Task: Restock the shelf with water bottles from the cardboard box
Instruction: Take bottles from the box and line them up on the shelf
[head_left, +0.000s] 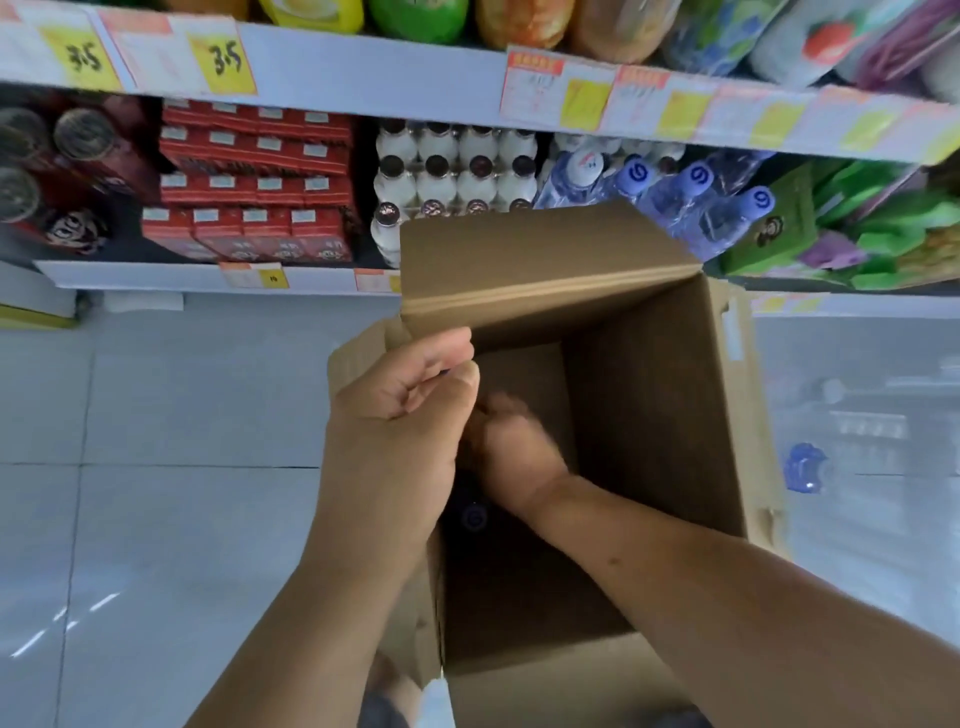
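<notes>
Head view: water bottles (698, 205) on shelf (130, 274); cardboard box (649, 395) near empty, one cap (474, 517) dimly left; left hand (400, 415) curled at rim, right hand (514, 449) inside, blurred; grips unclear.

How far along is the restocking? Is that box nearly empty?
Fairly far, it seems. Done: blue-capped water bottles already lie on the shelf. In hand: the left hand grips the cardboard box at its edge while the right hand, blurred, reaches inside; whether it holds a bottle is unclear. Left: the box looks mostly empty, with one cap dimly visible in its dark bottom.
</notes>
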